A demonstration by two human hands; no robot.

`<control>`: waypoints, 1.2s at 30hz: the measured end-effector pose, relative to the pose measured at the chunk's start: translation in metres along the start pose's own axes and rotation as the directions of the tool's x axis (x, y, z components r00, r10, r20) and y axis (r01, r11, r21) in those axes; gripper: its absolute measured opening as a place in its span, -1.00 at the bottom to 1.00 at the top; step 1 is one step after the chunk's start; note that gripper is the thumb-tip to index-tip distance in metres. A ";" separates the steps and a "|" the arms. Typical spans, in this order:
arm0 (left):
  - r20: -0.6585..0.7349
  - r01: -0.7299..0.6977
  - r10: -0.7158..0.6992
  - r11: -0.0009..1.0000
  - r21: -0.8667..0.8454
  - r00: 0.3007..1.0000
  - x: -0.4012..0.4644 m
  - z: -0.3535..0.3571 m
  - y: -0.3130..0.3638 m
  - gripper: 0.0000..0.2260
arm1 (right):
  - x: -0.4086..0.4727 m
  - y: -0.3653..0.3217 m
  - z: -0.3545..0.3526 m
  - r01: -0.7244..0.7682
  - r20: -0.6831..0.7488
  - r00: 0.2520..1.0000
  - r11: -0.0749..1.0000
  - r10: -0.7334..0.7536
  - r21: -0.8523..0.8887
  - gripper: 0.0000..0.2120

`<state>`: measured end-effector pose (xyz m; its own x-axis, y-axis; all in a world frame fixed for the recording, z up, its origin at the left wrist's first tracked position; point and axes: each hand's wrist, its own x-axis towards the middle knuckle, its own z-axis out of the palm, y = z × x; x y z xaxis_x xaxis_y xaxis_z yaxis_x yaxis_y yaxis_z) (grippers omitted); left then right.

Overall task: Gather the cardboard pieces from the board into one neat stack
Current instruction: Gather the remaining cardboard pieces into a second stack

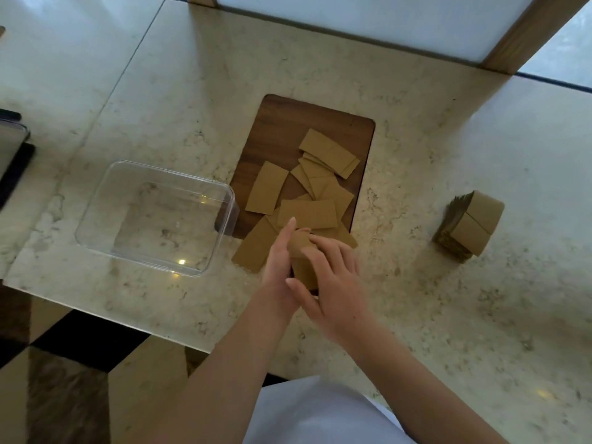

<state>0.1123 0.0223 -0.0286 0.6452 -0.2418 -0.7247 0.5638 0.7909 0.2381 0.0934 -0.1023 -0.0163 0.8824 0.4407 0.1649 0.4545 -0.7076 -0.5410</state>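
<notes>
Pale marble-veined stone counter [416,315] carries everything. On it, centre: dark brown wooden board with rounded corners [288,129], lying flat. Left of the board, its right wall just beside the board's left edge: clear rectangular plastic tub [96,203], upright, no lid on it, nothing in it, counter veining shows through its base. Loose flat tan rectangular cardboard pieces [323,174] are scattered over the board's right and near half, overlapping at mixed angles; one separate piece [267,187] lies on the board's left side, another [253,248] hangs off the near edge onto the counter. Well to the right, apart from the board: tidy stack of the same tan cardboard rectangles [471,227] on the counter, edges roughly aligned. Both hands are at the board's near edge, clasped around a small bundle of cardboard pieces [302,270]. Left hand [278,267] holds the bundle's left side, fingers extended up along it, thumb under the right hand. Right hand [333,277] is curled over the bundle's top and right side, grasping it. At far left edge, a dark flat object [12,165], cut off by frame, can't tell what it is.
</notes>
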 end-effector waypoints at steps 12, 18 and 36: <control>0.051 -0.157 0.162 0.983 -0.093 0.985 0.008 -0.011 0.008 -0.47 | 0.054 0.002 0.010 -0.100 0.072 0.992 0.995 0.102 -0.031 -0.52; -0.115 -0.192 0.176 0.971 -0.140 0.978 0.018 -0.016 0.010 -0.33 | 0.100 0.037 0.009 -0.335 0.179 0.927 0.942 0.329 0.001 -0.69; -0.226 -0.186 0.166 0.980 -0.068 0.960 0.017 -0.016 0.008 -0.65 | 0.107 0.054 0.028 -0.128 0.316 0.915 0.924 0.250 -0.360 -0.44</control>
<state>0.1195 0.0329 -0.0492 0.5966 0.0261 -0.8021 0.3979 0.8584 0.3239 0.2089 -0.0780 -0.0515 0.8827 0.4012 -0.2449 0.3511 -0.9091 -0.2240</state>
